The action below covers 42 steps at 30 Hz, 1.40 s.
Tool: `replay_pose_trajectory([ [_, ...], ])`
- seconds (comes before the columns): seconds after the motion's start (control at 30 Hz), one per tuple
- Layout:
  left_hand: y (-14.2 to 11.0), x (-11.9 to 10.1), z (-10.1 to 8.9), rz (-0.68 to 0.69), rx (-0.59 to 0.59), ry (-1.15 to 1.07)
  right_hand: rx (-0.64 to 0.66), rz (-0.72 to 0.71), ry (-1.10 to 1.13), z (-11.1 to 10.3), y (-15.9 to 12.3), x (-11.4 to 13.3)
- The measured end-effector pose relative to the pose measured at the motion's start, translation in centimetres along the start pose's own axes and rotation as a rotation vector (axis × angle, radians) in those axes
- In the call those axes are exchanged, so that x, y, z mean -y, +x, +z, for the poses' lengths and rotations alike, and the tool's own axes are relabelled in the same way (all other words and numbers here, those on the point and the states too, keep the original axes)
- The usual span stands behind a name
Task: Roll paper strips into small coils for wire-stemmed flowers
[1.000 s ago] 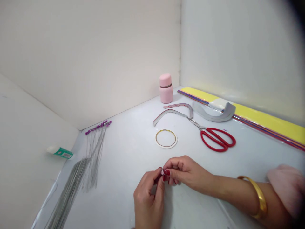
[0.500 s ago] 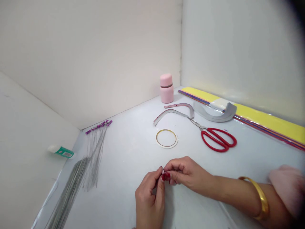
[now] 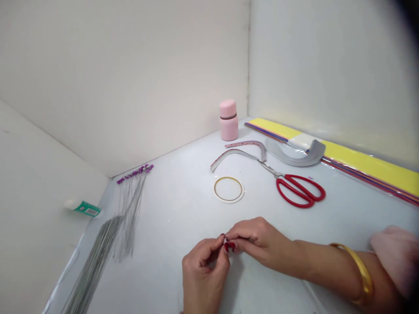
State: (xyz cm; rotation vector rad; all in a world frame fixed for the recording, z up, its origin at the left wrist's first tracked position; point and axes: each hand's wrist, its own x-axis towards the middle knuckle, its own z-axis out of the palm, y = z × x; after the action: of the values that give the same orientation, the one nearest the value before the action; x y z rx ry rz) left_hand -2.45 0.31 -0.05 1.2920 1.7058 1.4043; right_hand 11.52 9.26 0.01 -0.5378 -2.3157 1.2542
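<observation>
From the head camera, a white bench is seen from above, with its far corner set between two pale walls. Near that corner, a pink capped bottle is stood upright; its contents are hidden. A clear plastic sleeve holding yellow and multicoloured paper strips is laid along the right back edge. A curled grey paper strip rests against the sleeve, and a thin strip with red dots is curved just beside it. Red-handled scissors are laid nearby, and a gold-edged ring on a white backing is placed left of them. Purple-tipped wires and a bundle of grey wires are spread along the left edge, near a white tube with a green label.

Near the front of the bench, the left hand and right hand are held close together, fingers curled and tips pinched. A small pale piece is gripped between them, mostly hidden. A gold bangle is worn on the right forearm.
</observation>
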Motion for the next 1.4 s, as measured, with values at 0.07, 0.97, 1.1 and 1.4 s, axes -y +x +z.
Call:
replay_pose_trajectory([
  [0.07,0.1,0.1,-0.1,-0.023,0.029,-0.018,0.011,-0.057,-0.074,0.0,-0.1,-0.1],
  [0.97,-0.5,-0.3,0.6,-0.069,-0.081,-0.057,-0.087,0.007,-0.024,0.1,0.0,0.4],
  [1.1,-0.6,-0.2,0.7,0.036,-0.101,0.026,-0.101,-0.002,-0.037,0.1,0.1,0.5],
  [1.4,-1.1,0.6,0.8,0.160,-0.180,0.244,-0.031,-0.140,-0.287,0.0,-0.1,0.3],
])
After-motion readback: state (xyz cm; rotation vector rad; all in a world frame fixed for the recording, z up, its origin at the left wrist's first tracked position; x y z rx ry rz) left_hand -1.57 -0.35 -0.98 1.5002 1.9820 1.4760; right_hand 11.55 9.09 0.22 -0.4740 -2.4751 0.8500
